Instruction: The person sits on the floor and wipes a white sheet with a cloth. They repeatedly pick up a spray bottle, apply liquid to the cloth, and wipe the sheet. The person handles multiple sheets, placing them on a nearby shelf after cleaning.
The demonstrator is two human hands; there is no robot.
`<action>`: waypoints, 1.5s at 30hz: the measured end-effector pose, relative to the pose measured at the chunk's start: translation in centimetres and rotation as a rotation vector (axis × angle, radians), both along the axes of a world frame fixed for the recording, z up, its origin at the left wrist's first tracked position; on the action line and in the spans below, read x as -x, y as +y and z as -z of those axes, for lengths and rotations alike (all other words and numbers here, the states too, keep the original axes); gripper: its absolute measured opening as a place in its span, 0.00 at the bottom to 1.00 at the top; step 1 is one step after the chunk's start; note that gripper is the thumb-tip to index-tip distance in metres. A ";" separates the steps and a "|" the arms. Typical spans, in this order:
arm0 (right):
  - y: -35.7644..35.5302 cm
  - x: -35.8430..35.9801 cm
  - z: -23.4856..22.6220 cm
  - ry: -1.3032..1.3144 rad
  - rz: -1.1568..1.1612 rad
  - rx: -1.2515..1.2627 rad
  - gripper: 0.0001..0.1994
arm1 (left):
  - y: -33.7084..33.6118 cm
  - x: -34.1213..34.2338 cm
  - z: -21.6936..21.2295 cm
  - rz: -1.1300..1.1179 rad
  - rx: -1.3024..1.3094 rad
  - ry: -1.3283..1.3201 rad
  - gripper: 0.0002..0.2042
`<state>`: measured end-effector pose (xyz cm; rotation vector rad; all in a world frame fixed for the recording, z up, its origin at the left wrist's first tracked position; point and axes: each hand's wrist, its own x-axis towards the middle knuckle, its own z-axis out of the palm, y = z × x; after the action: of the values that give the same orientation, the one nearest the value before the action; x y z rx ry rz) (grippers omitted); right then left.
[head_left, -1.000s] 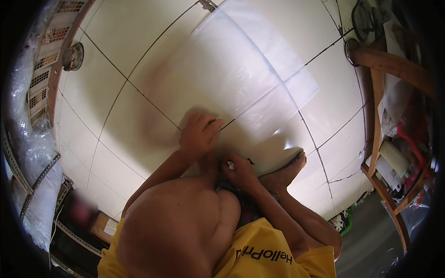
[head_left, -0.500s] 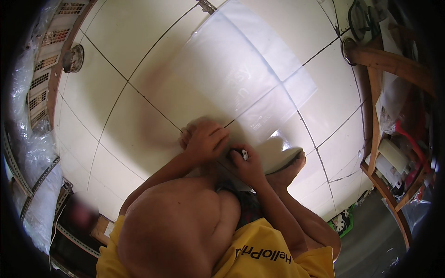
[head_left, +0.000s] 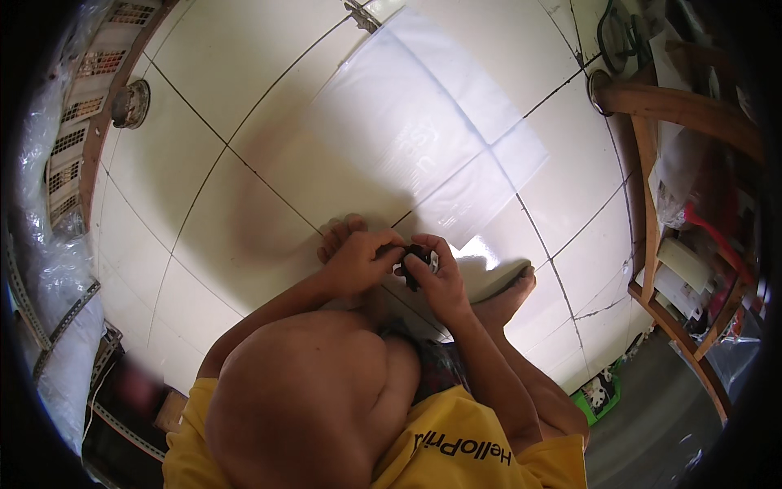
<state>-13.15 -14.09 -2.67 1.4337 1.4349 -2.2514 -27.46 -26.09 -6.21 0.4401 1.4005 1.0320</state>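
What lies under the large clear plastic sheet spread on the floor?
Under the clear plastic sheet the white floor tiles and their dark joints show through. Its near edge passes behind the left hand and right hand, which hold a small black object, so that part is hidden.

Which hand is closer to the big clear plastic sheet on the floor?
Right. The right hand sits just beside the near corner of the clear plastic sheet. The left hand is a little farther off. Both pinch a small black object.
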 end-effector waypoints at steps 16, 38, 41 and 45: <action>-3.6 -3.4 -3.7 0.241 0.045 -0.043 0.16 | -1.4 2.1 -5.2 0.444 -0.028 0.198 0.09; -8.4 -6.1 -1.4 0.278 0.134 -0.009 0.09 | -6.1 -2.0 -4.0 0.357 -0.314 0.179 0.12; -7.9 -6.5 -0.2 0.247 0.061 -0.046 0.09 | -6.0 -1.9 -3.9 0.348 -0.320 0.190 0.12; -7.4 -6.9 -0.1 0.269 0.103 0.052 0.10 | -5.7 -1.6 -3.4 0.343 -0.292 0.165 0.12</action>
<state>-6.28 -21.50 -2.54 1.2554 1.3861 -2.6092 -25.82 -31.77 -2.81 0.9640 1.2632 0.9334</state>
